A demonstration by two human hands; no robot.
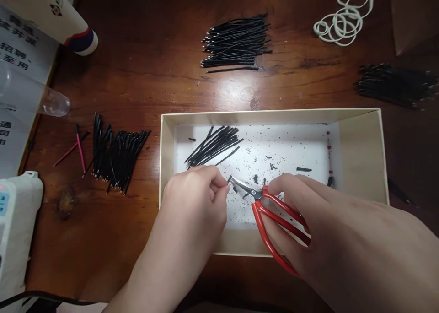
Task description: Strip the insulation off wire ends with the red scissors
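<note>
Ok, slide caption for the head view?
Right hand holding red-handled scissors beside left hand, over a box scattered with black scraps.

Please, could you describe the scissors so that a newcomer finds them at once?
On the wooden table lies an open cream box. Above it, the right hand grips the scissors, blades pointing toward the left hand. Their large red handles set them apart from the black wires in the box.
</note>
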